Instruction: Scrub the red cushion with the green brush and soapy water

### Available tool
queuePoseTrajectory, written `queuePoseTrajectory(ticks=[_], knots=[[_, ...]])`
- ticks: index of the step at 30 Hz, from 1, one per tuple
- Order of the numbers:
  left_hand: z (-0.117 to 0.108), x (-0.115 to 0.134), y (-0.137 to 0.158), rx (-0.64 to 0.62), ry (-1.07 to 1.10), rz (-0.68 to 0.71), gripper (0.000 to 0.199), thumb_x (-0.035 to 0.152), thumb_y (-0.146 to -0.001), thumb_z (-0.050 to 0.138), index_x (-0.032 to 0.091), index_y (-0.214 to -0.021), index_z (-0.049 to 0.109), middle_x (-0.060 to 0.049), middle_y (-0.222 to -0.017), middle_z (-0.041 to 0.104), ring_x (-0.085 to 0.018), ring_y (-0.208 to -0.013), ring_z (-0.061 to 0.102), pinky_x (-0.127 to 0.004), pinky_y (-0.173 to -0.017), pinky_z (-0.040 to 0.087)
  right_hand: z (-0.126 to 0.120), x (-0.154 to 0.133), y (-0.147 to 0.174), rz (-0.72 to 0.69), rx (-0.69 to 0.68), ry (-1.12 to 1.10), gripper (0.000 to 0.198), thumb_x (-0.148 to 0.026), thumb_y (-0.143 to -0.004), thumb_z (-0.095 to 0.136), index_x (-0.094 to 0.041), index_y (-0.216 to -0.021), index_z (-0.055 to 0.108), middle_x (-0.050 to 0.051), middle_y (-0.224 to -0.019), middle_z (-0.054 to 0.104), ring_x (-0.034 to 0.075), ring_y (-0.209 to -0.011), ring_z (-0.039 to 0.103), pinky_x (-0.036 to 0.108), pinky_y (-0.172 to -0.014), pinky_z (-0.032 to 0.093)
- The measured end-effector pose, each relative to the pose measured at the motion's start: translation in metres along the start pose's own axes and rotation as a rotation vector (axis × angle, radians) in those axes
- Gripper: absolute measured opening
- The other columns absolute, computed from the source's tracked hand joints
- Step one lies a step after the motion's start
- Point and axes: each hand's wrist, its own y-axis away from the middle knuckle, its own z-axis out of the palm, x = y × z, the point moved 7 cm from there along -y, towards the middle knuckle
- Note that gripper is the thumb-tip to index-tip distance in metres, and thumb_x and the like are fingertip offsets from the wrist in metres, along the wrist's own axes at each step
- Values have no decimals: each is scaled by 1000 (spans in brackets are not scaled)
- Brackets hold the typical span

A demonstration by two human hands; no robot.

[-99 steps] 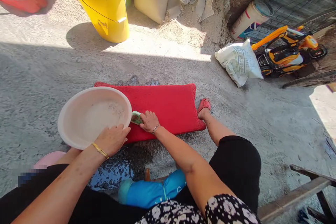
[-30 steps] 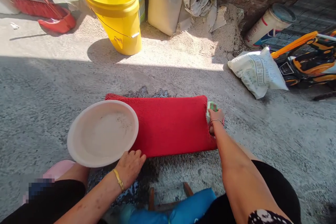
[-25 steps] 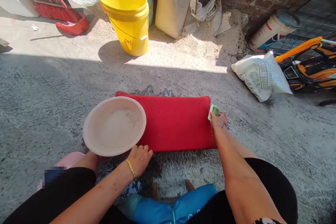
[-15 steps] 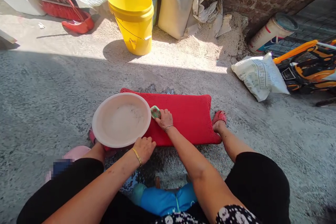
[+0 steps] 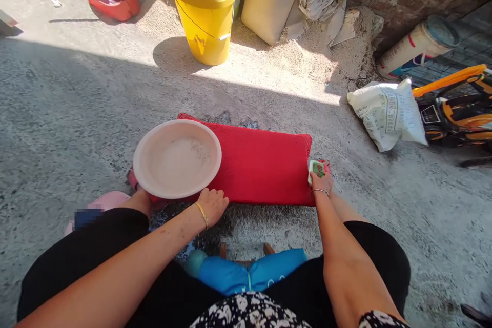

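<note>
A red cloth (image 5: 265, 164) is stretched over a low, board-like surface in front of me. My left hand (image 5: 213, 206) has its fingers curled over the near edge of the cloth, just right of the basin. On the cloth's left part rests a wide, pale pink basin (image 5: 175, 161) with a little cloudy water and dark specks in it. My right hand (image 5: 322, 182) is closed on a small light-green scrub brush (image 5: 316, 169), just off the cloth's right edge and above my right foot. The brush is turned so its patterned face shows.
A yellow bucket (image 5: 209, 20) stands beyond the cloth, with sacks (image 5: 272, 0) behind it. A red dustpan (image 5: 117, 5) lies at the upper left. To the right are a white printed bag (image 5: 388, 115) and an orange-and-black machine (image 5: 457, 107). The concrete floor is wet near the cloth.
My right hand has carried the brush right across the cloth, from beside the basin to past the right edge. My left hand stays at the near edge. The view has tilted down slightly.
</note>
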Motion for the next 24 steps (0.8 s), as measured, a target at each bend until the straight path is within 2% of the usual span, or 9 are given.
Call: queuePoseTrajectory(ticks=[2,5,7,12,15,17,19,21,24], knots=[[1,-3,0,-36,34,-15,36,13,-92,33,15,-110,64,-16,-113,63,-28,-105,60,-43,-86,43,-10,12,0,5,22,22,56,-39,-69,66,-9,-116,57,21,-112,59,34,-105,56,44,-87,43],[-5,-14,4,-42,92,-49,33,16,-92,39,17,-114,64,-16,-118,62,-28,-110,59,-43,-88,43,5,-11,36,-153,-7,6,57,-45,-71,64,-11,-116,57,18,-113,60,31,-104,56,41,-88,43],[-15,-25,9,0,121,-91,34,17,-92,39,17,-115,64,-16,-118,63,-29,-111,59,-43,-89,43,31,-45,87,-377,-79,-17,55,-47,-73,63,-12,-116,57,16,-112,60,27,-104,55,37,-89,42],[-36,-50,25,93,196,-166,34,18,-92,39,15,-113,66,-17,-118,64,-29,-108,60,-43,-88,44,98,-121,269,-1114,-390,115,45,-43,-82,61,-15,-116,58,13,-107,59,25,-100,51,36,-86,40],[-44,-56,31,133,232,-173,33,20,-92,42,15,-114,66,-17,-119,64,-29,-108,60,-43,-89,44,115,-133,329,-1329,-464,243,44,-40,-83,61,-17,-120,58,12,-108,58,25,-96,50,36,-83,39],[-47,-56,34,142,243,-159,34,21,-92,42,14,-115,66,-17,-121,63,-30,-111,59,-43,-91,44,116,-132,327,-1317,-453,274,44,-39,-83,61,-17,-120,57,12,-109,58,25,-95,50,36,-83,39],[-49,-53,34,142,248,-139,35,20,-93,40,14,-115,66,-18,-121,63,-30,-112,58,-44,-92,44,110,-122,297,-1207,-414,260,45,-40,-82,61,-15,-119,57,13,-109,58,25,-97,51,36,-83,40],[-51,-50,33,149,247,-121,37,16,-92,37,14,-114,67,-18,-119,64,-30,-110,59,-45,-91,44,94,-102,250,-1026,-347,226,46,-42,-80,61,-14,-116,58,14,-109,59,27,-100,52,38,-85,41],[-54,-48,31,166,241,-104,40,12,-89,36,13,-114,68,-20,-116,65,-31,-108,60,-46,-89,44,49,-55,176,-647,-176,195,43,-42,-76,64,-15,-110,60,15,-104,62,29,-101,55,38,-83,44]])
